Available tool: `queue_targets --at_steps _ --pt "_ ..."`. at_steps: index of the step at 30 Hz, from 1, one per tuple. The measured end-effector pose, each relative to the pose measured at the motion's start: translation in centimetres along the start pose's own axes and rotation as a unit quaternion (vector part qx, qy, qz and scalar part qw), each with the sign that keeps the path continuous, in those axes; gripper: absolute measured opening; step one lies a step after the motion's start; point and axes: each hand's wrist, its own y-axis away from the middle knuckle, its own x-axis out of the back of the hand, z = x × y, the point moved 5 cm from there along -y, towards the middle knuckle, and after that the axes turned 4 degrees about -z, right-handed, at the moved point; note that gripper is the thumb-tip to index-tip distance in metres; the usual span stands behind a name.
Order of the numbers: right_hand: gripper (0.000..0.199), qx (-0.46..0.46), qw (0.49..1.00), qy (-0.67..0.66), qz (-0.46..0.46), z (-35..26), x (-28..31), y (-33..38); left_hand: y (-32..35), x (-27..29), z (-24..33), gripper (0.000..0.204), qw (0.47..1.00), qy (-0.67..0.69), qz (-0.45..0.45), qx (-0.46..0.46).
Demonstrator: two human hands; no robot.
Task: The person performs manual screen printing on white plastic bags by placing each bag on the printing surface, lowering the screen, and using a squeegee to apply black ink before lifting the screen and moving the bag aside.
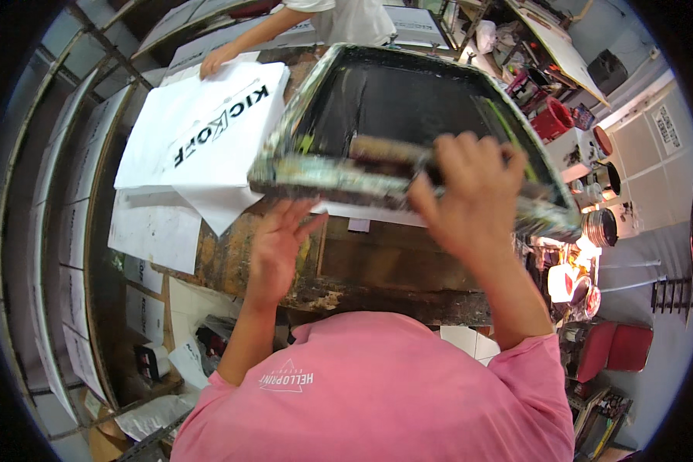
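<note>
A screen-printing frame (316, 171) with a dark mesh and paint-crusted rim spans the work table in front of me. My right hand (476, 192) is closed around a squeegee (385, 149) with a wooden handle, at the frame's near side; motion blurs it slightly. Below the frame's near left corner is my left hand (276, 245), its fingers apart and holding nothing. Its fingertips come close to the rim; I cannot tell whether they touch it. Part of a white sheet (385, 214) shows under the near rim.
Left of the frame lies a stack of white printed sheets (150, 142), with a co-worker's hand (219, 61) at its far edge. Metal racks (88, 208) holding sheets line the left side. Paint containers (599, 227) and a red chair (604, 350) stand at right.
</note>
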Motion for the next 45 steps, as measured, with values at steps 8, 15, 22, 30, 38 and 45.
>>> queue_targets --at_steps 8,15,22,30,38,45 --pt "0.037 -0.006 1.0 -0.001 0.017 3.2 4.7 -8.9 0.6 0.3 -8.8 0.101 0.61 -0.773 0.001 0.175" --pt "0.045 -0.007 1.0 -0.023 0.006 6.4 5.3 -12.4 -1.0 -0.4 -8.6 0.112 0.626 -0.755 -0.03 0.191" --pt "0.047 0.053 0.996 0.021 0.071 8.2 5.1 -13.9 -9.2 -2.5 -2.7 0.06 0.825 -0.553 0.081 -0.084" --pt "0.045 -0.028 0.998 -0.06 -0.006 6.1 5.2 -13.6 -9.3 1.7 -0.7 0.044 0.881 -0.382 0.274 0.056" --pt "0.042 -0.009 0.998 -0.051 0.029 5.6 6.2 -13.7 -8.6 17.9 6.5 0.07 0.894 -0.323 0.3 0.083" --pt "0.039 -0.027 0.998 -0.041 0.044 4.7 6.4 -12.8 -9.6 36.6 10.7 0.073 0.809 -0.472 0.303 0.174"
